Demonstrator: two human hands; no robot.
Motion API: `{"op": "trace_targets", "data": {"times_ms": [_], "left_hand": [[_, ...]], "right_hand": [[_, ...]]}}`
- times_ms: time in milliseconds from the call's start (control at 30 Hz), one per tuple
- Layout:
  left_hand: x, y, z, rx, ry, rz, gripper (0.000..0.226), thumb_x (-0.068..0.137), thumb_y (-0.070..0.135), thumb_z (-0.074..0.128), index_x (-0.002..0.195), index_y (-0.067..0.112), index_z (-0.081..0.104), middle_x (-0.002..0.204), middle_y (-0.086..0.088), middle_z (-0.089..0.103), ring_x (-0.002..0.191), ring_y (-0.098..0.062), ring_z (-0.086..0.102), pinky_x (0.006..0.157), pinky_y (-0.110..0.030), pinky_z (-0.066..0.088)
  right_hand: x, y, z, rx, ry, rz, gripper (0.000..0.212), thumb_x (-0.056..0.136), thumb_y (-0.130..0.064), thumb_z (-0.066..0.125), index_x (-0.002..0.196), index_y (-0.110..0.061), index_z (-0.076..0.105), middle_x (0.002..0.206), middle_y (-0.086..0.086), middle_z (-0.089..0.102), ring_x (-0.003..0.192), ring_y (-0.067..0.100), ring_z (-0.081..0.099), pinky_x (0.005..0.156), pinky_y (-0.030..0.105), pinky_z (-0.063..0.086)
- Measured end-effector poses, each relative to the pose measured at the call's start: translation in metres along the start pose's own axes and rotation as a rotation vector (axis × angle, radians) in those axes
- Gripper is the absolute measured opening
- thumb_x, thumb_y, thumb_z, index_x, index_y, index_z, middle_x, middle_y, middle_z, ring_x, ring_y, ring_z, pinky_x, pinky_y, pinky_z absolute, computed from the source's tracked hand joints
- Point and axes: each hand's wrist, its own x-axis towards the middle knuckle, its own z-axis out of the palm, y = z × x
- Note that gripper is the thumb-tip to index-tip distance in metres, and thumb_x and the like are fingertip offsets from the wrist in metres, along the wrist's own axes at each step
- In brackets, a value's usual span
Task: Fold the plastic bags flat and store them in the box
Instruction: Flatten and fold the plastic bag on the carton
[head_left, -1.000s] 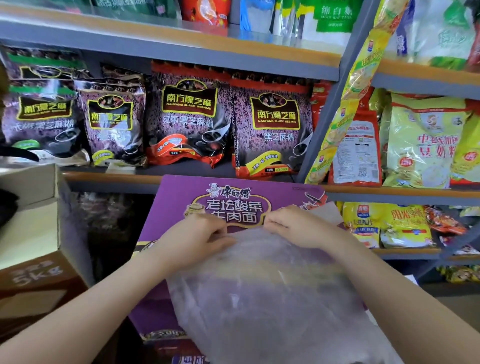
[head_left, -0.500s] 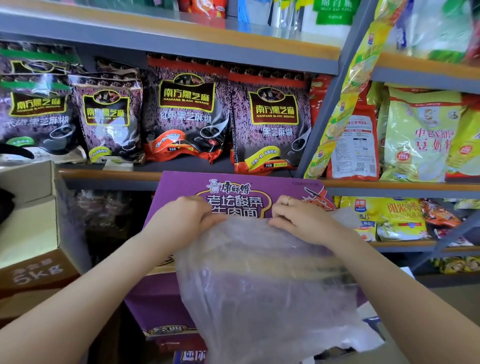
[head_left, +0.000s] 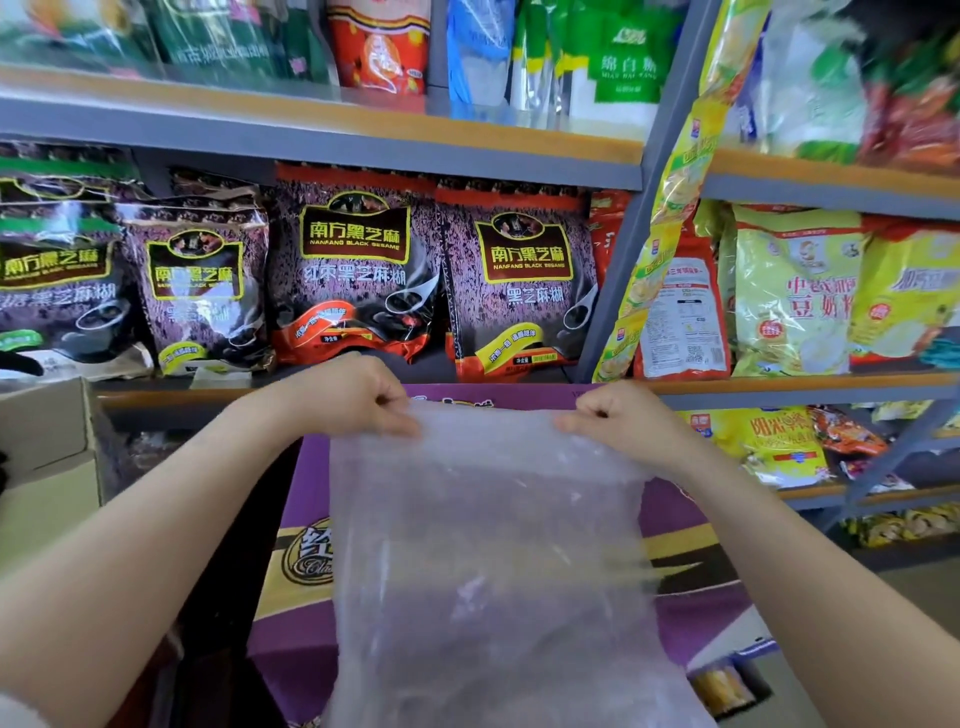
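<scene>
left hand (head_left: 358, 397) & right hand (head_left: 618, 421) each pinch a top corner of the clear plastic bag (head_left: 488, 561), hanging in front of the purple box (head_left: 306, 499). keep edge taut, corners level w/ each other, before folding.

The scene is brightly and evenly lit, with soft shadows only under the grey shelves (head_left: 322, 150) and in the dark gap at lower left. Glare streaks the glossy black sesame packets (head_left: 358, 280) and the translucent plastic bag (head_left: 483, 561). Motion blur smears the top shelf's goods and the right edge, and the wide lens bends the shelf lines.
</scene>
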Motion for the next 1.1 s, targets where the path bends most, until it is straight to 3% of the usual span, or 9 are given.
{"op": "trace_targets", "data": {"times_ms": [67,133,200,267,367,700,867,1000,1100], "left_hand": [[0.007,0.004,0.002,0.343,0.132,-0.123,0.023,0.080,0.046,0.063,0.084,0.024,0.060,0.092,0.000,0.057,0.092,-0.021,0.052,0.074,-0.030,0.035],[0.014,0.019,0.023,0.509,0.289,-0.225,0.047,0.083,0.036,0.062,0.124,0.018,0.050,0.131,-0.008,0.046,0.125,-0.031,0.037,0.098,-0.043,0.032],[0.019,0.039,0.049,0.394,0.493,-0.029,0.040,0.081,0.022,0.059,0.117,0.006,0.057,0.125,-0.016,0.054,0.121,-0.039,0.045,0.093,-0.054,0.043],[0.027,0.053,0.079,0.277,0.386,0.074,0.049,0.082,0.029,0.039,0.120,0.003,0.056,0.129,-0.018,0.052,0.126,-0.040,0.041,0.098,-0.053,0.041],[0.029,0.068,0.110,0.108,0.020,-0.038,0.062,0.096,0.044,0.021,0.145,0.007,0.017,0.155,-0.007,0.013,0.144,-0.024,0.002,0.116,-0.035,0.002],[0.032,0.061,0.123,0.233,0.001,-0.029,0.121,0.041,0.084,-0.033,0.146,0.027,-0.012,0.157,0.004,-0.004,0.144,-0.013,-0.004,0.117,-0.038,0.003],[0.032,0.058,0.121,0.272,-0.001,-0.064,0.122,0.040,0.087,-0.030,0.146,0.027,-0.012,0.156,0.003,-0.010,0.144,-0.015,-0.005,0.117,-0.037,0.000],[0.030,0.053,0.117,0.248,0.018,-0.161,0.129,0.039,0.090,-0.026,0.147,0.022,-0.007,0.156,0.003,-0.007,0.144,-0.012,-0.002,0.117,-0.035,-0.001],[0.024,0.046,0.106,0.156,0.086,-0.256,0.119,0.051,0.083,-0.014,0.148,0.016,0.003,0.157,-0.002,0.002,0.144,-0.015,0.002,0.116,-0.030,0.000]], "right_hand": [[0.004,-0.001,0.011,-0.017,0.064,0.000,0.051,0.087,-0.029,0.063,0.049,-0.019,0.030,0.050,-0.004,0.025,0.049,0.007,0.025,0.053,0.030,0.019],[0.008,0.000,0.023,-0.022,0.005,0.020,0.038,0.088,-0.026,0.059,0.054,-0.015,0.047,0.055,0.000,0.045,0.054,0.006,0.038,0.056,0.030,0.030],[0.013,0.002,0.035,-0.085,-0.037,0.022,0.023,0.089,-0.023,0.057,0.070,-0.009,0.060,0.070,0.011,0.061,0.064,0.011,0.048,0.061,0.032,0.037],[0.017,0.004,0.039,-0.142,-0.005,0.007,0.017,0.090,-0.022,0.055,0.081,-0.010,0.064,0.082,0.010,0.065,0.076,0.019,0.057,0.068,0.035,0.042],[0.010,0.016,0.036,-0.181,0.077,-0.033,0.013,0.088,-0.026,0.059,0.085,-0.015,0.066,0.087,-0.002,0.063,0.086,0.019,0.058,0.079,0.037,0.045],[-0.059,0.083,-0.030,0.207,0.023,0.193,0.019,0.087,-0.010,0.062,0.070,-0.020,0.064,0.073,-0.002,0.059,0.068,0.006,0.053,0.070,0.028,0.041],[-0.054,0.093,-0.044,0.407,-0.033,0.358,0.018,0.091,-0.029,0.056,0.082,-0.020,0.069,0.093,-0.003,0.064,0.093,0.014,0.058,0.083,0.029,0.040],[-0.027,0.087,-0.034,0.135,0.139,0.264,0.020,0.089,-0.018,0.054,0.069,-0.019,0.059,0.071,-0.007,0.054,0.079,0.017,0.051,0.069,0.031,0.034],[-0.012,0.077,-0.035,-0.204,0.086,0.330,0.019,0.082,-0.012,0.050,0.088,-0.027,0.060,0.097,-0.001,0.059,0.101,0.026,0.048,0.088,0.038,0.037]]}}
